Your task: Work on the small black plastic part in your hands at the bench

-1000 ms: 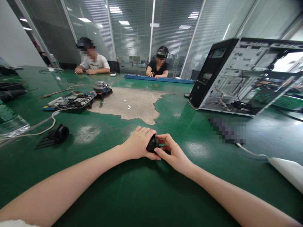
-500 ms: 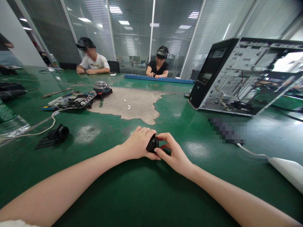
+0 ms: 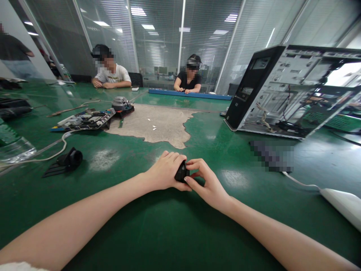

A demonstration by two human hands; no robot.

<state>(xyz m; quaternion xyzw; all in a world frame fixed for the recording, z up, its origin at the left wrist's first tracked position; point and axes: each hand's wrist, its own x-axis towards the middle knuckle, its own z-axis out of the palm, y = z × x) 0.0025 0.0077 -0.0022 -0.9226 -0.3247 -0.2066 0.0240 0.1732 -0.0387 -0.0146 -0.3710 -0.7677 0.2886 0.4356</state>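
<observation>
In front of me, over the green tabletop (image 3: 158, 233), my left hand (image 3: 166, 171) is wrapped from the left round a small black part (image 3: 181, 173). My right hand (image 3: 207, 180) pinches the right end of that part between thumb and fingers. The part is blocky with a stepped, rounded end; its exact kind does not show, and much of it is hidden in my left palm. Off to the left lies a black plastic piece (image 3: 70, 159) with a round tube end and flat slats.
Left, a circuit board (image 3: 87, 119) lies near a heatsink (image 3: 121, 103) and a plastic bottle (image 3: 15, 143). An opened computer case (image 3: 261, 88) stands right, behind a blurred dark object (image 3: 270, 156) and a white device (image 3: 342, 205). People sit across the table, near a blue bar (image 3: 188, 94).
Both hands and the black part are almost unmoved. A standing person at the far left has come further into view.
</observation>
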